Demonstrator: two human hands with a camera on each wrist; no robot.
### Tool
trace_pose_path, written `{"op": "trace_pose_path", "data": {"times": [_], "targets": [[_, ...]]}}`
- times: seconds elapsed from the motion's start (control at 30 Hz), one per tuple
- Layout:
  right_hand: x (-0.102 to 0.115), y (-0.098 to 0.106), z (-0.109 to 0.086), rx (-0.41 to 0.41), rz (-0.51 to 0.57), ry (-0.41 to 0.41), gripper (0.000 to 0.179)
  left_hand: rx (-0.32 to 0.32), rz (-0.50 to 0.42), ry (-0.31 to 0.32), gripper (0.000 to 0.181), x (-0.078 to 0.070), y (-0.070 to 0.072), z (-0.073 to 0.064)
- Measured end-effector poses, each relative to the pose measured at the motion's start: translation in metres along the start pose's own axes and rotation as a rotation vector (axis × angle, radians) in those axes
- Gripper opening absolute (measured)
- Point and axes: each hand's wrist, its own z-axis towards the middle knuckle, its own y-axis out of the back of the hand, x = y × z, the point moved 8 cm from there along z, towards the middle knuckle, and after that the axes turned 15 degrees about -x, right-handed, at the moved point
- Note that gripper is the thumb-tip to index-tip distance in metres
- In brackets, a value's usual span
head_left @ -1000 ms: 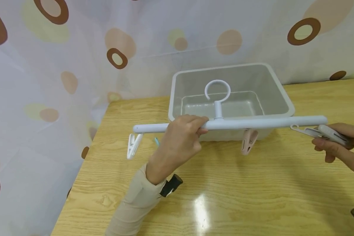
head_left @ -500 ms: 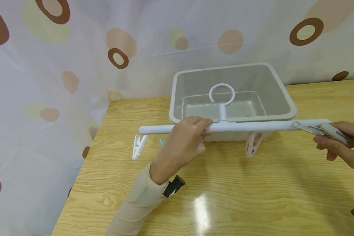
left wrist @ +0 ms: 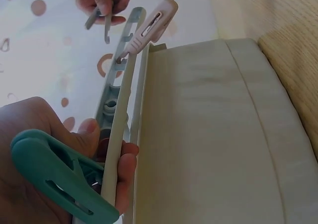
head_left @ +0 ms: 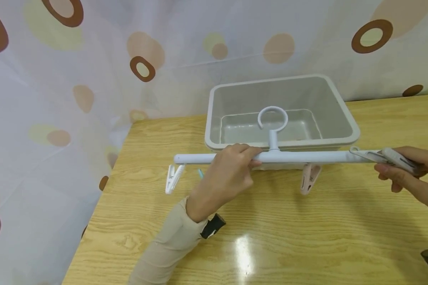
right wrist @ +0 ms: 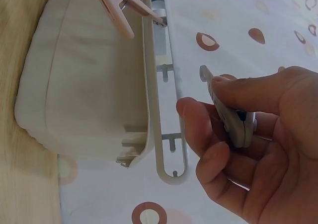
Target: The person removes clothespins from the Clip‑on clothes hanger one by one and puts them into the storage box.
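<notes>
My left hand [head_left: 228, 180] grips the pale clip hanger [head_left: 324, 157] just left of its hook [head_left: 273, 132]. A white clip [head_left: 174, 179] hangs near the bar's left end. Right of the hook hangs a pink clip [head_left: 309, 179]. Beside my left hand is a green clip [left wrist: 62, 179], mostly hidden in the head view. Between thumb and fingers my right hand [head_left: 419, 170] pinches a grey clip [head_left: 397, 159] with a small hooked end. That clip overlaps the bar's right end from above, but the right wrist view shows it apart from the slotted underside [right wrist: 166, 105].
Behind the bar stands a light grey plastic basin [head_left: 345, 113] on the wooden table [head_left: 289, 237]. Patterned cloth [head_left: 185, 87] covers the wall at the back and left. A black strap mount [head_left: 213, 225] sits on the left wrist.
My left hand and the hanger have moved a little right and down, bringing the bar's right end behind the grey clip. My right hand has shifted slightly left, keeping its pinch.
</notes>
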Motion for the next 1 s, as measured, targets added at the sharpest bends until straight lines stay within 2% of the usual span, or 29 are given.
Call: {"op": "trace_pose_path", "data": {"times": [0.17,0.5,0.7,0.87,0.93,1.0], "targets": [[-0.004,0.006,0.000,-0.036,0.019,-0.004,0.057,0.004,0.002,-0.012,0.020,-0.001,-0.004,-0.001],[0.000,0.002,0.001,-0.005,0.008,0.036,0.049,-0.002,0.019,-0.032,0.014,-0.004,-0.002,-0.002],[0.001,0.007,0.004,-0.030,0.013,0.009,0.056,0.023,0.015,-0.046,0.009,-0.006,-0.005,0.000],[0.007,0.005,0.015,0.002,-0.047,0.057,0.028,0.028,0.019,-0.047,0.004,-0.007,-0.005,0.001],[0.013,0.003,0.022,0.025,-0.096,0.091,0.014,0.036,0.025,-0.040,0.005,-0.006,-0.005,0.000],[0.022,-0.001,0.031,0.054,-0.180,0.129,0.012,0.045,0.035,-0.029,0.009,-0.005,-0.004,0.000]]}}
